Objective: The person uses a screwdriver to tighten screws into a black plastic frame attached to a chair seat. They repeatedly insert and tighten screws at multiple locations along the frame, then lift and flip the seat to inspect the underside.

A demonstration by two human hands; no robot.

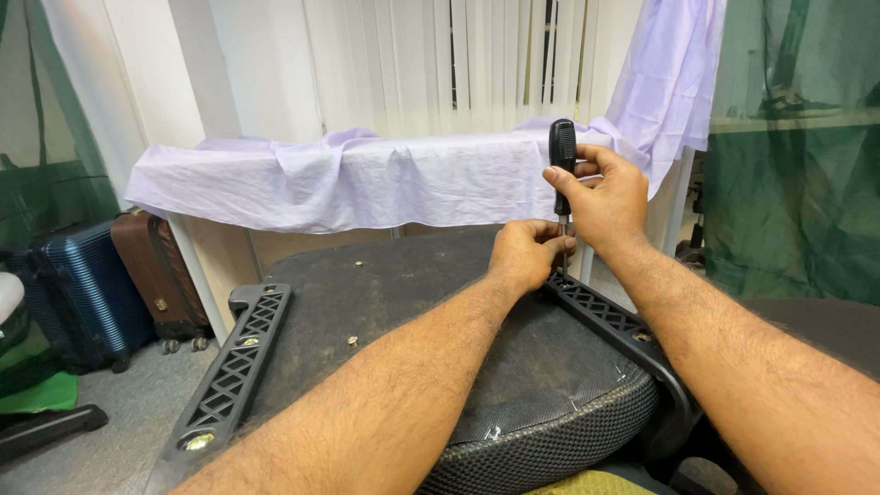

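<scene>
Your right hand [600,197] grips the black screwdriver [562,151] handle, fingers wrapped tight; the screwdriver stands upright over the far end of the right plastic bracket [605,316] on the upturned chair seat [412,302]. Your left hand [527,255] pinches the shaft low, fingers closed around it near the tip. Keep the shaft vertical, press down while turning, let the left hand only steady it. The tip and screw are hidden. A loose screw [352,340] lies on the seat; the left bracket [234,367] sits well apart.
</scene>
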